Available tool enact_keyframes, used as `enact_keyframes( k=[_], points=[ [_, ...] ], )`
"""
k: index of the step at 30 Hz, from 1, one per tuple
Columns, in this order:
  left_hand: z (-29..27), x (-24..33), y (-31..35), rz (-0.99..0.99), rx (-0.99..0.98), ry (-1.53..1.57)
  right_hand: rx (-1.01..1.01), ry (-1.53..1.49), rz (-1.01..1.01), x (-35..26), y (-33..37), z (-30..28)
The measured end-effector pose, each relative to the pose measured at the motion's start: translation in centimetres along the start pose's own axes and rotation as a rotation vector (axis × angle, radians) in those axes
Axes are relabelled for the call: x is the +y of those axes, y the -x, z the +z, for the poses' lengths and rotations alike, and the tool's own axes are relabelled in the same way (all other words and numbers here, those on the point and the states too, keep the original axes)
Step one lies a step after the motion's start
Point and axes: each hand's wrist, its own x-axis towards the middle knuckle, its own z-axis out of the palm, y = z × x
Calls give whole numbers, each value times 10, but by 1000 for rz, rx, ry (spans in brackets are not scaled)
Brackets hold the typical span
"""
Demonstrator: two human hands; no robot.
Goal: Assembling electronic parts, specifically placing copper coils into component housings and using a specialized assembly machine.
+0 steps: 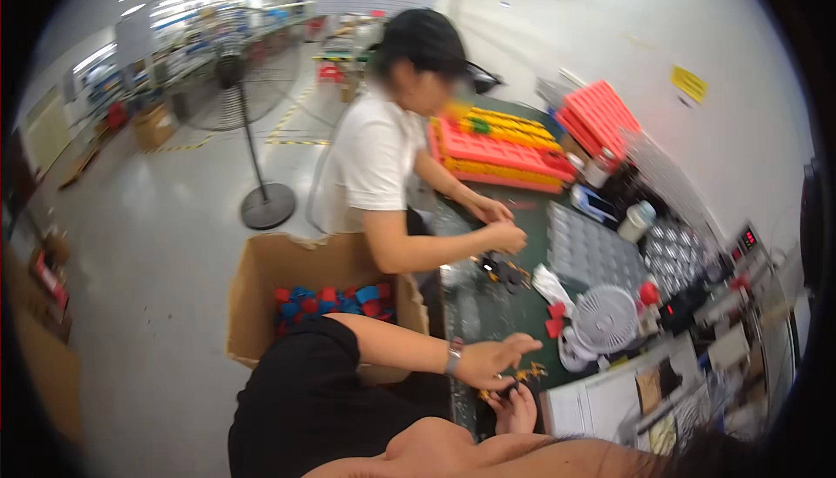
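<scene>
Over the near edge of the dark green workbench (pixel 514 308), my left hand (pixel 488 362) reaches in from the left, a watch (pixel 455 354) on its wrist. Its upper fingers are stretched out and apart, while a lower digit comes close to a small black part (pixel 511 387). Just below, my right hand (pixel 520 410) has its fingers closed round that black part; its exact kind is too small and blurred to tell. Small orange-yellow pieces (pixel 533 372) lie on the bench beside both hands.
Across the bench a co-worker (pixel 370 156) handles something small near black parts (pixel 505 273). A white fan (pixel 607 319), red pieces (pixel 555 321), a grey tray (pixel 592 247) and stacked red-orange trays (pixel 501 151) stand around. Left is a cardboard box (pixel 261 295) of red and blue pieces.
</scene>
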Motion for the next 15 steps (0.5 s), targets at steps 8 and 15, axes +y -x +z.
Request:
enact_keyframes(
  k=[8, 15],
  points=[
    [-16, -17, -19, -255, 228, 100, 82, 980, -207, -31, 15, 35],
    [-32, -97, -85, -365, -202, -290, 119, 1317, -282, -37, 15, 33]
  ],
)
